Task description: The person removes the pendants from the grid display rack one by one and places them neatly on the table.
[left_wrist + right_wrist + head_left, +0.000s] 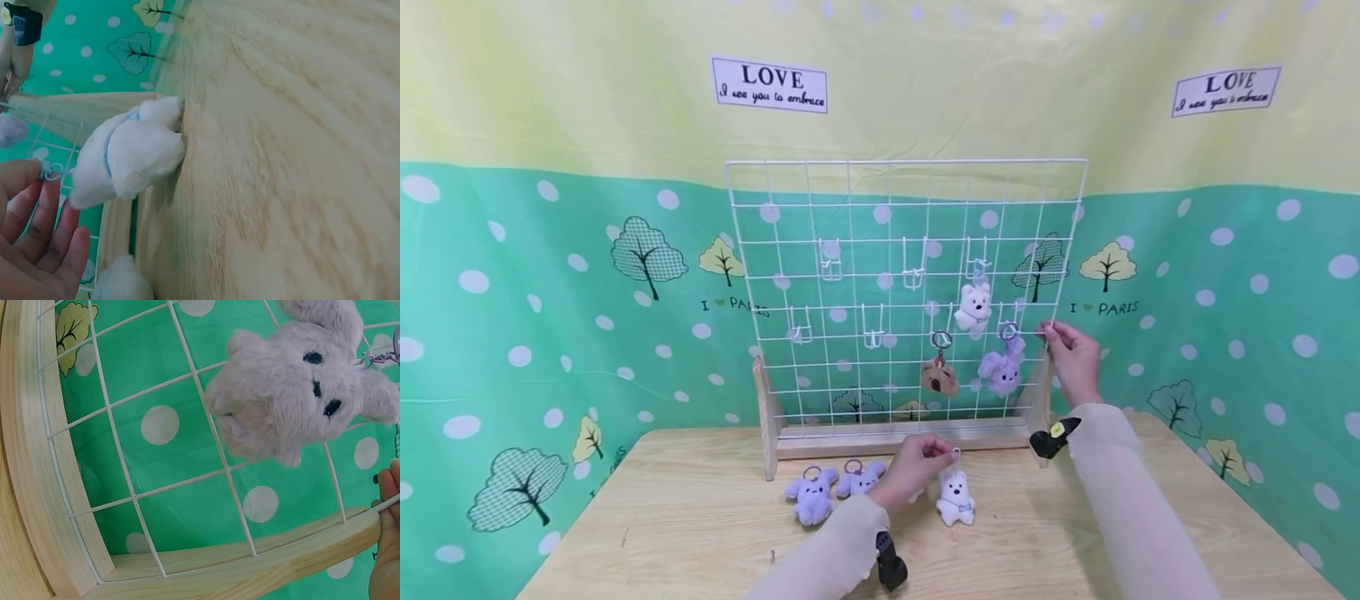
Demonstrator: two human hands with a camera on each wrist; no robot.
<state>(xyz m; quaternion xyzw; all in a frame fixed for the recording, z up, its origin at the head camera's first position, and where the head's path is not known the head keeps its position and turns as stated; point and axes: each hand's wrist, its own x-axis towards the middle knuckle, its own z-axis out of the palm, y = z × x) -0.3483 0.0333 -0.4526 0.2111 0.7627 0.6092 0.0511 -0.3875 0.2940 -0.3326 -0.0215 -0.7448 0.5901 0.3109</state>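
My left hand (912, 471) pinches the ring of a white dog plush keychain (956, 500). The plush hangs upright below the fingers, its feet right at the tabletop; in the left wrist view the small pale-blue ring (50, 170) sits between thumb and fingertip. At the right edge of a white wire grid rack (907, 160), my right hand (1075, 358) grips the frame wire. Beside that hand a lilac plush keychain (1002, 372) hangs from a hook, with a brown plush keychain (939, 379) to its left and another white dog plush (975, 308) above.
Two lilac plush keychains, one on the left (812, 497) and one partly behind the left hand (861, 478), lie on the wooden table (1015, 550). Several white hooks (873, 337) carry nothing. Wooden feet (766, 421) support the rack before a green and yellow curtain (550, 292).
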